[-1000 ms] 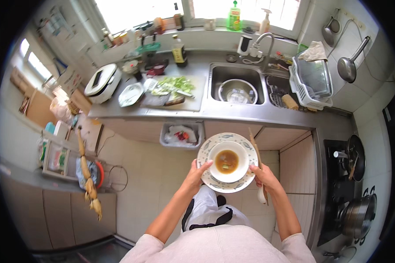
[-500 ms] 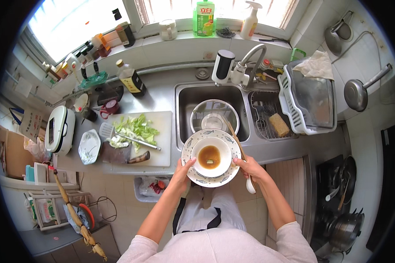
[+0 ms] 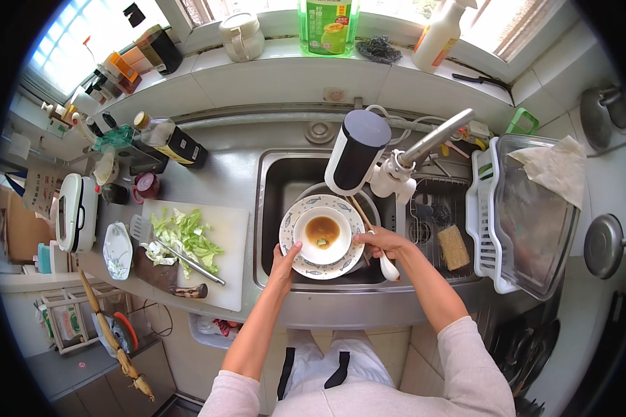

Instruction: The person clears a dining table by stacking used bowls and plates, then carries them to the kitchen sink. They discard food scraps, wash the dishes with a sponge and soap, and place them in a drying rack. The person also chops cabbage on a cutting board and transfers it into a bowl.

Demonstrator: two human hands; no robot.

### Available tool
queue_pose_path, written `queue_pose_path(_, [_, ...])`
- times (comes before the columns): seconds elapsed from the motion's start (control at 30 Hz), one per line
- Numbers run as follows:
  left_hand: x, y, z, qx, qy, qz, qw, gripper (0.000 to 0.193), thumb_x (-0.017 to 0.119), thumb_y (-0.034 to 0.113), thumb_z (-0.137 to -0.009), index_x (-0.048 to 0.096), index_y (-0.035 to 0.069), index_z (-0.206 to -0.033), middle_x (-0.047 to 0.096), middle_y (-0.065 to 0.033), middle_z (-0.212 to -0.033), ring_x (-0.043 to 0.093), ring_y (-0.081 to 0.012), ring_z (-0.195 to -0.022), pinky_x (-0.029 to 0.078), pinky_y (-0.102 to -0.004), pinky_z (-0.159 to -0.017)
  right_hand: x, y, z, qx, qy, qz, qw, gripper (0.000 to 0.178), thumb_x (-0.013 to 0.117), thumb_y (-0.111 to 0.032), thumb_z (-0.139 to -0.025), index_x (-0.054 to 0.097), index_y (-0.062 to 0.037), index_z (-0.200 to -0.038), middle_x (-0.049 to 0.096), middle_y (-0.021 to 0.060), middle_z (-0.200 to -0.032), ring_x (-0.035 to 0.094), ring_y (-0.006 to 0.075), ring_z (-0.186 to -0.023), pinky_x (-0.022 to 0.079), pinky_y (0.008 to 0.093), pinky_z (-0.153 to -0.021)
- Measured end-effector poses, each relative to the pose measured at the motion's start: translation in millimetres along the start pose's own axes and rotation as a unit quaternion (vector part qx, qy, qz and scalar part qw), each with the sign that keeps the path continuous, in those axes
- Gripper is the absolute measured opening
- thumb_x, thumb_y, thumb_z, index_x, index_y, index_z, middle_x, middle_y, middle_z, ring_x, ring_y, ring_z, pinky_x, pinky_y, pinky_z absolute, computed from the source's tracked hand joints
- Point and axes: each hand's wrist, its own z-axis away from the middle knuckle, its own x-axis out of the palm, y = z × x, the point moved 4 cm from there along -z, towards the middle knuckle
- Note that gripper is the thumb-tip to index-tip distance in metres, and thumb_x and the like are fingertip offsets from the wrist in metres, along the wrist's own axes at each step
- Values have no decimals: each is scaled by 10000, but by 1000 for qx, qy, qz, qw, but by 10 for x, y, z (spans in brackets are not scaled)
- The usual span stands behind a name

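Over the sink (image 3: pixel 275 181) I carry a fish-patterned plate (image 3: pixel 332 270) with a white bowl (image 3: pixel 322 256) resting on it. A little brown liquid (image 3: pixel 322 229) with a small green-and-white scrap lies in the bowl. My left hand (image 3: pixel 283 267) grips the plate's left rim, thumb on top. On the right rim, my right hand (image 3: pixel 384 242) is closed round the plate, along with chopsticks (image 3: pixel 359 210) and a white spoon (image 3: pixel 389 268), whose bowl hangs down. Beneath the plate, a round basin in the sink is mostly hidden.
A faucet with a black-and-white unit (image 3: pixel 358 153) juts over the sink. Left stands a cutting board (image 3: pixel 233 257) with chopped greens (image 3: pixel 188 233) and a cleaver (image 3: pixel 153 271). Right are a wire rack (image 3: pixel 424 208), a sponge (image 3: pixel 453 247) and a white dish basket (image 3: pixel 490 229).
Both hands have carried the plate and bowl forward, from the counter's front edge to over the sink. My body and view have moved closer to the counter.
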Motion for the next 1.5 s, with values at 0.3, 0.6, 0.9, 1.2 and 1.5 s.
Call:
queue_pose_path(0.3, [69, -306, -402, -39, 31, -28, 998, 1011, 746, 360, -651, 122, 28, -1374, 340, -194, -1317, 378, -260, -1206, 297, -364, -999, -430, 259, -640, 61, -31, -33, 997, 308, 679, -183, -762, 472, -79, -965, 473, -31, -643, 320, 12, -412, 246, 154, -320])
queue_pose_path(0.6, [25, -406, -720, -82, 51, -206, 974, 812, 712, 416, -634, 399, 26, -1273, 297, -186, -1307, 231, -255, -1275, 248, -353, -1026, -717, 382, -896, 56, 57, -17, 997, 240, 690, -160, -752, 515, -70, -891, 455, -25, -597, 342, 32, -403, 274, 175, -315])
queue_pose_path(0.9, [206, -173, -757, 26, 36, -399, 916, 783, 703, 447, -644, 433, 9, -1235, 375, -217, -1270, 295, -333, -1226, 248, -394, -1021, -578, 247, -791, -5, 129, 64, 990, 500, 729, -417, -693, 526, -35, -943, 413, -23, -608, 332, 65, -427, 293, 205, -347])
queue_pose_path(1.2, [186, -237, -529, 157, 123, -480, 854, 802, 661, 381, -713, 303, 13, -1328, 262, -223, -1347, 274, -370, -1239, 247, -417, -1026, -487, 415, -691, 12, 270, 194, 943, 599, 616, -527, -745, 529, 2, -1014, 458, 33, -591, 441, 122, -418, 408, 268, -364])
queue_pose_path(1.5, [184, -272, -347, 179, 89, -485, 852, 775, 647, 375, -733, 311, 8, -1327, 250, -219, -1355, 257, -341, -1266, 234, -382, -1040, -537, 473, -511, -73, 379, 81, 919, 320, 635, -312, -770, 575, -1, -723, 552, 90, -542, 517, 180, -381, 406, 318, -369])
